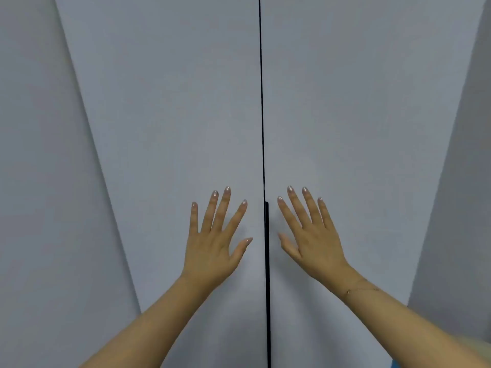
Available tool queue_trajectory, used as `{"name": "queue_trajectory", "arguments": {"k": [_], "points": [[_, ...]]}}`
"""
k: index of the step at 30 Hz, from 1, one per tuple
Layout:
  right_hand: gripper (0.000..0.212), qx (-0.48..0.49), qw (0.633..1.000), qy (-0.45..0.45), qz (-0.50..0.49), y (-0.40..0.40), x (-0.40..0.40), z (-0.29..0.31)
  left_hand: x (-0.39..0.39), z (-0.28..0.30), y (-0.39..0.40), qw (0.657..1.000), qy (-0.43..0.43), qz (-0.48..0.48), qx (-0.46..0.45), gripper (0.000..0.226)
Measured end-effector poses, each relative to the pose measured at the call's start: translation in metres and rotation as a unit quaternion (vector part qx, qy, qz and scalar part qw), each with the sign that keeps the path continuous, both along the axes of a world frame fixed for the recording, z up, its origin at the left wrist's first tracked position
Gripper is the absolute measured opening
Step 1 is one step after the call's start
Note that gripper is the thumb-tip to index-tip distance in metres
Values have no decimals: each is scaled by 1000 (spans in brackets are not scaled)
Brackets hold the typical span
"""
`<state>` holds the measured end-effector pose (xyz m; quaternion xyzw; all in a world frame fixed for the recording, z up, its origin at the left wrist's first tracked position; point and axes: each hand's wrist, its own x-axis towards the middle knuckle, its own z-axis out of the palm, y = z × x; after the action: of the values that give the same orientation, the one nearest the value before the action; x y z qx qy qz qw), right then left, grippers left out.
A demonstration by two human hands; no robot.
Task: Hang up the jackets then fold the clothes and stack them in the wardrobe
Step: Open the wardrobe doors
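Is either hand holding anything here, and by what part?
Nothing is held: left hand and right hand are open, fingers spread before the pale grey wardrobe doors.

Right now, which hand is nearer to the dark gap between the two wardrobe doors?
Right, slightly. The right hand lies just right of the dark gap; the left hand lies a little farther away on the other side.

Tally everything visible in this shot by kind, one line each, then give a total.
Wardrobe doors, pale grey, shut, meeting at a dark centre seam: 2 (left door, right door)
Hands, fingers spread straight, one over each door: 2 (left hand, right hand)
Thin bracelet on the right wrist: 1
Jackets or clothes in view: 0
Total: 5
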<state>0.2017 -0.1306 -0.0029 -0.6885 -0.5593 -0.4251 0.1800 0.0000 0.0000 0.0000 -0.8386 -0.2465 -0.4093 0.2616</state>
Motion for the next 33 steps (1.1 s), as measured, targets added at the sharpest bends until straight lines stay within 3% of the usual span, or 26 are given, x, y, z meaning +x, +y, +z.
{"name": "queue_trajectory", "arguments": {"k": [10, 14, 16, 19, 24, 29, 33], "points": [[57, 48, 998, 30, 24, 60, 13, -14, 80, -31, 84, 998, -30, -46, 19, 63], [28, 118, 980, 145, 69, 72, -1, -6, 95, -42, 99, 995, -59, -69, 30, 63], [22, 111, 961, 246, 59, 77, -7, 3, 97, -44, 102, 993, -75, -82, 32, 62], [19, 94, 947, 305, 21, 88, -17, 14, 98, -45, 103, 993, -75, -87, 25, 61], [22, 75, 942, 326, 13, 92, -32, 18, 99, -47, 104, 992, -75, -104, 14, 60], [23, 81, 955, 275, -83, 86, -45, 22, 95, -45, 103, 991, -70, -111, 8, 62], [23, 76, 951, 285, -89, 69, -58, 21, 89, -41, 101, 993, -51, -108, -2, 64]]}}
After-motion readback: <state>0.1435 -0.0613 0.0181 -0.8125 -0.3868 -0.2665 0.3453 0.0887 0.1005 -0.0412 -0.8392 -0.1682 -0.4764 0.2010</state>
